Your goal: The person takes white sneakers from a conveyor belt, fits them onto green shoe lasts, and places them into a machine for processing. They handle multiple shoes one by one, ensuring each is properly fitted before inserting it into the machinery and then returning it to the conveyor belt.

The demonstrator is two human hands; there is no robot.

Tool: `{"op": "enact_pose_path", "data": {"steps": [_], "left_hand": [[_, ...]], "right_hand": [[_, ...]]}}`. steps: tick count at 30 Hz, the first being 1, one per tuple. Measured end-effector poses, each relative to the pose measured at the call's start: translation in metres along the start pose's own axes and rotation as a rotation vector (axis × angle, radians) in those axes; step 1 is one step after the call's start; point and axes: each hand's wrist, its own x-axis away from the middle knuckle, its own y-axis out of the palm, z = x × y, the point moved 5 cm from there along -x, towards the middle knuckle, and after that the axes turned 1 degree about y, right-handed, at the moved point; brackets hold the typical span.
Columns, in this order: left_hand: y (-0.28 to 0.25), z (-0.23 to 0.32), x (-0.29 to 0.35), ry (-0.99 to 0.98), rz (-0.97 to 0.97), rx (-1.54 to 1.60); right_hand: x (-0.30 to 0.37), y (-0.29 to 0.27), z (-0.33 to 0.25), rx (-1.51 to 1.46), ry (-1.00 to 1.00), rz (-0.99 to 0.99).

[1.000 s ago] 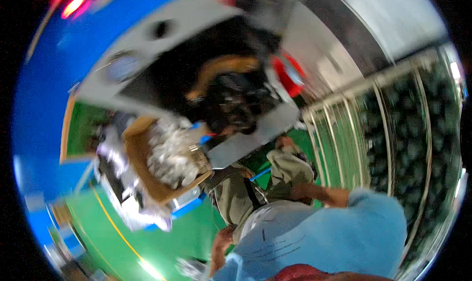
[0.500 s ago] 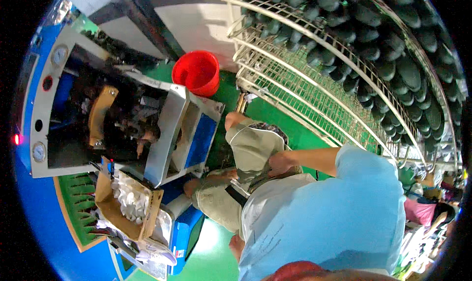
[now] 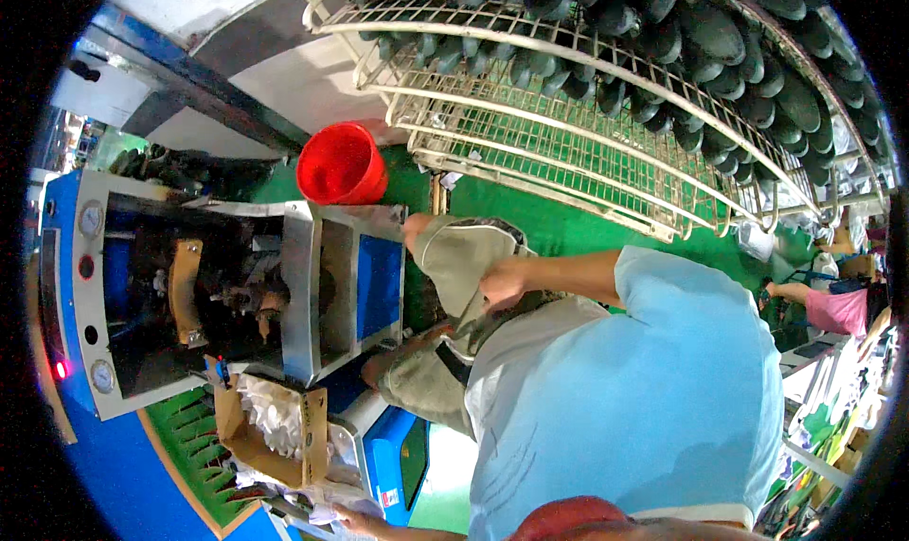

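My right hand (image 3: 504, 283) rests over the lap of my khaki shorts (image 3: 445, 300), its fingers curled; whatever they may hold is hidden. At the lower edge, my left hand (image 3: 358, 520) reaches out with fingers extended. Its fingertips are beside pale, whitish-lavender pieces (image 3: 327, 513), and I cannot tell if they touch. Just past them stands an open cardboard box (image 3: 317, 423) filled with crumpled white pieces (image 3: 275, 418). In front of me is a grey and blue machine (image 3: 301, 285) with round gauges and a curved tan strap (image 3: 185, 290) in its dark opening.
A red bucket (image 3: 343, 167) stands on the green floor beyond the machine's corner. To its right, a wire rack (image 3: 568, 186) carries many dark shoe-shaped pieces (image 3: 710, 35). A blue container (image 3: 390, 446) sits beside the cardboard box. Someone in pink (image 3: 835, 309) is at far right.
My left hand has moved left from beside my body to the pale pieces near the box. My right hand has stayed over my lap. The view has turned and shifted.
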Motion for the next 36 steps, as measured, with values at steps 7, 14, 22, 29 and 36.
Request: {"op": "enact_pose_path", "data": {"steps": [7,14,22,29,36], "left_hand": [[-0.017,0.100,-0.007,-0.068,-0.293,-0.130],[-0.015,0.084,0.001,-0.182,-0.198,0.267],[-0.049,0.087,0.162,-0.582,-0.257,1.049],[0.021,0.218,0.241,-0.303,-1.111,1.047],[0.072,0.370,0.211,-0.462,-0.727,1.352]], "right_hand": [[-0.005,-0.033,-0.037,0.050,0.005,0.051],[-0.091,-0.051,-0.108,0.166,-0.278,0.110],[-0.076,-0.049,-0.227,-0.790,-0.698,-0.313],[-0.065,-0.073,-0.255,-1.553,-0.919,-0.104],[-0.035,-0.156,-0.208,-0.901,-0.806,0.543]]}}
